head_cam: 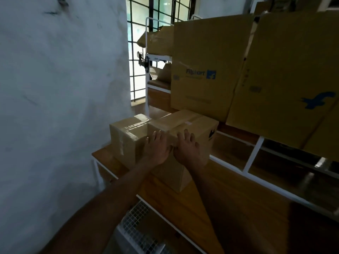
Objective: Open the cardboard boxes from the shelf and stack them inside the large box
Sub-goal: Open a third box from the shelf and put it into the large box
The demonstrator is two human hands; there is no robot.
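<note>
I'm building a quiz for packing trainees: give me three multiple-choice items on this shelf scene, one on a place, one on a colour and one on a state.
1. Where do the left hand and right hand rest?
A. On the window grille
B. On the nearer small box
C. On the wall

2. What colour is the logo on the large box?
A. Red
B. Blue
C. Green

3. How is the farther small box?
A. Taped shut
B. Flaps open
C. Crushed flat

Answers: B, both hands lie on its near top edge; B, the print is blue; A, clear tape runs over its closed top.
</note>
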